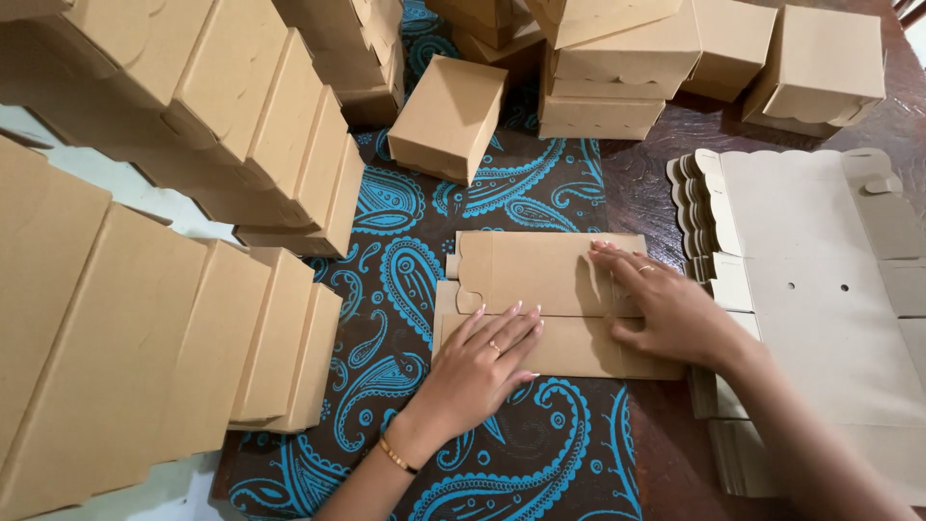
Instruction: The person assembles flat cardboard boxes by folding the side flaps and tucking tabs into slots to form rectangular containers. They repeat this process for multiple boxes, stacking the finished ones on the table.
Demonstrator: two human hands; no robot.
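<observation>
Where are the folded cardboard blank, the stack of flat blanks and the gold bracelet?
folded cardboard blank [540, 275], head view, upper panel.
stack of flat blanks [820, 289], head view, top sheet.
gold bracelet [396, 455], head view, on left wrist.

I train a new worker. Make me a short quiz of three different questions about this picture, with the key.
1. True or false: both hands press flat on the folded cardboard blank.
2. Which side of the patterned cloth has the stack of unfolded flat blanks? A) left B) right
3. Fill in: the left hand wears a ring and a gold ____ on the wrist.

Key
1. True; the right hand lies flat on it too.
2. B; folded boxes stand at the left.
3. bracelet
</observation>
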